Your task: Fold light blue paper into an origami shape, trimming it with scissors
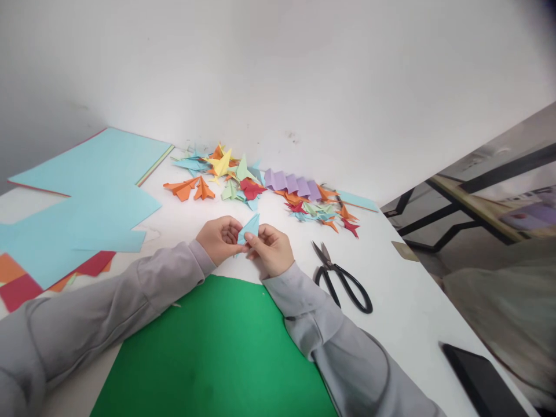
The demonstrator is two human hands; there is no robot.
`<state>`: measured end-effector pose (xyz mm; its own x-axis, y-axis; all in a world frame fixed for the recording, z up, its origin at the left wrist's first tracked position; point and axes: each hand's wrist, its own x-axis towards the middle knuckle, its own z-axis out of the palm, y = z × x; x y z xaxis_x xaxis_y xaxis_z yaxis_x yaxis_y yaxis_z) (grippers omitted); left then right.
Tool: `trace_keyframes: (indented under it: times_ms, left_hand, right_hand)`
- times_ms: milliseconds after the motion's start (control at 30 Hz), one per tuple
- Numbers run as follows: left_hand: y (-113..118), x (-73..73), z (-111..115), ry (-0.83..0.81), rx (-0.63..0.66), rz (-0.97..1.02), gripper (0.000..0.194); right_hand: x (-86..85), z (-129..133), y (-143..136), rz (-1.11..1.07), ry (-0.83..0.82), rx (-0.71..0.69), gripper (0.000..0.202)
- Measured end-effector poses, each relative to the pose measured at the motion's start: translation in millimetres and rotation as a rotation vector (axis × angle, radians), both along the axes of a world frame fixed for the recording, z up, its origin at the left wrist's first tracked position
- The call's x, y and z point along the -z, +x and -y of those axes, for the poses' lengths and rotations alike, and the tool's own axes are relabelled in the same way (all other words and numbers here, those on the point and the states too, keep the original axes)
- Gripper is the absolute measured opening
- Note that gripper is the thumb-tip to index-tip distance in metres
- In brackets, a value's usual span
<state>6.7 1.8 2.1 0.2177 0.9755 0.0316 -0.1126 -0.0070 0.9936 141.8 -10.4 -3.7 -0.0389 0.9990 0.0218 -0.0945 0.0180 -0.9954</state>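
A small folded piece of light blue paper (250, 227) is held up between my two hands, just beyond the far edge of a green sheet (212, 347). My left hand (220, 240) pinches its left side with thumb and fingers. On the right side, my right hand (273, 250) grips it, the thumb lying over its front. Behind the hands lies a pile of folded paper figures in yellow (221, 163), orange (180, 189), red (252, 189), green and blue. A pleated purple paper strip (291, 183) lies beside them.
Black-handled scissors (341, 275) lie partly open right of my right hand. Large light blue sheets (99, 162) cover the left of the white table (399, 301), with red and orange pieces (21, 289) near them. A dark flat device (482, 379) sits at the lower right. A wall rises behind.
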Motion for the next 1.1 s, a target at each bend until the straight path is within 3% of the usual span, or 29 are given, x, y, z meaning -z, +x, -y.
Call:
trace_keyframes:
  times_ms: [233,467,1100]
  left_hand:
    - [0,-0.6,3,0.068,0.03,-0.053,0.039]
    - [-4,-6.4,5,0.0,0.15,0.11,0.029]
    - [-3,-8.1,3,-0.027,0.113,0.089,0.025]
  right_hand:
    - [-1.2,-1,2,-0.031,0.01,-0.034,0.035]
    - [6.1,-9,14,-0.135,-0.022,-0.106,0.028]
    - [10.6,-12,17,-0.115,-0.028,-0.15,0.026]
